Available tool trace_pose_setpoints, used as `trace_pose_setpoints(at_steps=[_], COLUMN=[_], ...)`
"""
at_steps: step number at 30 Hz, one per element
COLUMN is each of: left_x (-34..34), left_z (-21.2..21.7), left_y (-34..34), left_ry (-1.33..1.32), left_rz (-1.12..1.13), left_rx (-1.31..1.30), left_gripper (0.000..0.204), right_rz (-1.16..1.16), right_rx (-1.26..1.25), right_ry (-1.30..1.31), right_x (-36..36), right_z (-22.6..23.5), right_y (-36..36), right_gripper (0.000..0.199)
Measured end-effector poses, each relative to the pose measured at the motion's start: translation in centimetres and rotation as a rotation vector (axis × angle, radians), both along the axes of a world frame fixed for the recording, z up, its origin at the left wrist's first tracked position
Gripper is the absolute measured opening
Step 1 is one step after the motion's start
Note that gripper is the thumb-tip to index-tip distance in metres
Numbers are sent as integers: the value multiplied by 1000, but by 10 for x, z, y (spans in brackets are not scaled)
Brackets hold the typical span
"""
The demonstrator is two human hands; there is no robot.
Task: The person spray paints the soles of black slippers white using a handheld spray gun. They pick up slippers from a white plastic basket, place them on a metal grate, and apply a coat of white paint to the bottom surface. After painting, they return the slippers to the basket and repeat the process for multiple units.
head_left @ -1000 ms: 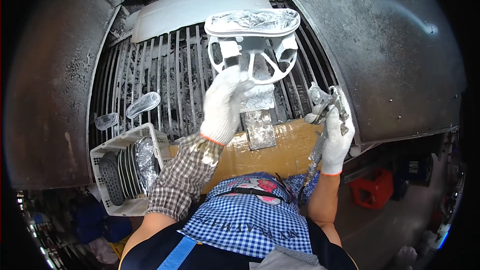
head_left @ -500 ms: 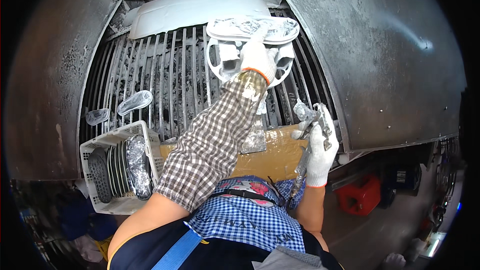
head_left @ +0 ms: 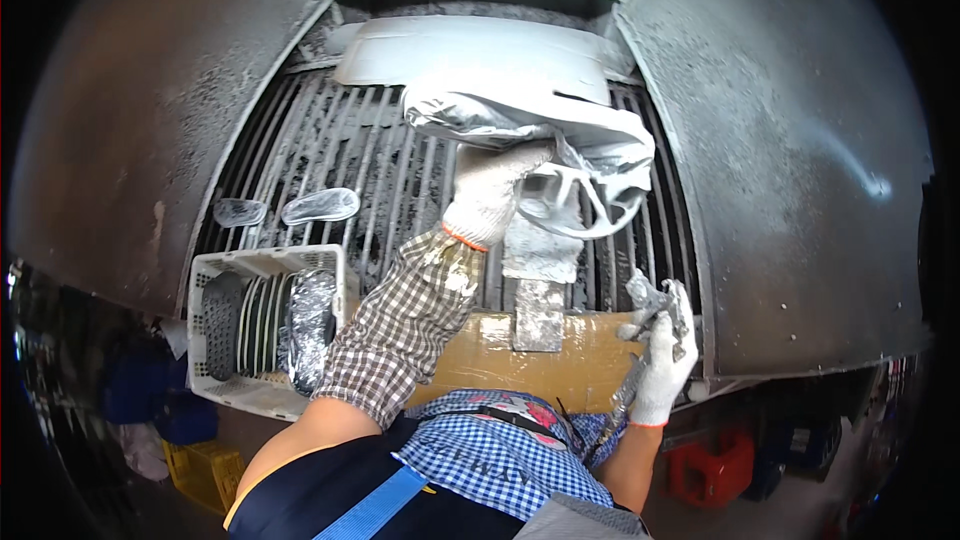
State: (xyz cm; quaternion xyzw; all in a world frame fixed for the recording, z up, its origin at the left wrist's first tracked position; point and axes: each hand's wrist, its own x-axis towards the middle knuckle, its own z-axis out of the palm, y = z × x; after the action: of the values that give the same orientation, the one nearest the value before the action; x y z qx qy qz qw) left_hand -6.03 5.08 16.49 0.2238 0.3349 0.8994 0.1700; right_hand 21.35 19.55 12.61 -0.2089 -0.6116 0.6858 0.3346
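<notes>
A white shoe sole covered in crinkled clear film is tilted above a round white spoked stand. My left hand, in a white knit glove, grips the sole from its near side, with some fingers hidden beneath it. At the right, my gloved right hand is wrapped around a spray gun crusted with silvery-grey paint; a hose runs down from it past my apron. The gun is apart from the sole.
Metal slats form the booth floor between tall side panels. Two film-covered pieces lie at left, beyond a cream basket of soles. A white sheet lies behind; brown cardboard lines the front edge.
My left hand, which lay over the film-covered sole on the stand, now grips its near side and tilts it. The right hand keeps hold of the spray gun. The whole view has shifted.
</notes>
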Motion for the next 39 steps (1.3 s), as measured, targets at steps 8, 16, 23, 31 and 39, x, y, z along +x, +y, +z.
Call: trace_pose_setpoints(at_steps=[8, 16, 23, 31, 39], left_x=[-53, -58, -57, -53, -13], left_z=[-38, -37, -100, -281, -343], left_y=[-73, -117, -124, -122, -128], left_ry=[589, 102, -312, -786, -1009], left_rz=[484, 214, 608, 509, 374], left_rx=[-306, 6, -194, -185, -248], left_gripper=[53, 43, 30, 28, 31], right_rz=[-10, 22, 67, 92, 105], right_rx=[16, 110, 114, 129, 194], right_ry=[-45, -127, -162, -255, -308], right_x=[-5, -3, -11, -15, -23], right_z=[-10, -28, -13, -20, -20], right_y=[-3, 8, -10, -17, -30], right_gripper=[53, 50, 50, 50, 49])
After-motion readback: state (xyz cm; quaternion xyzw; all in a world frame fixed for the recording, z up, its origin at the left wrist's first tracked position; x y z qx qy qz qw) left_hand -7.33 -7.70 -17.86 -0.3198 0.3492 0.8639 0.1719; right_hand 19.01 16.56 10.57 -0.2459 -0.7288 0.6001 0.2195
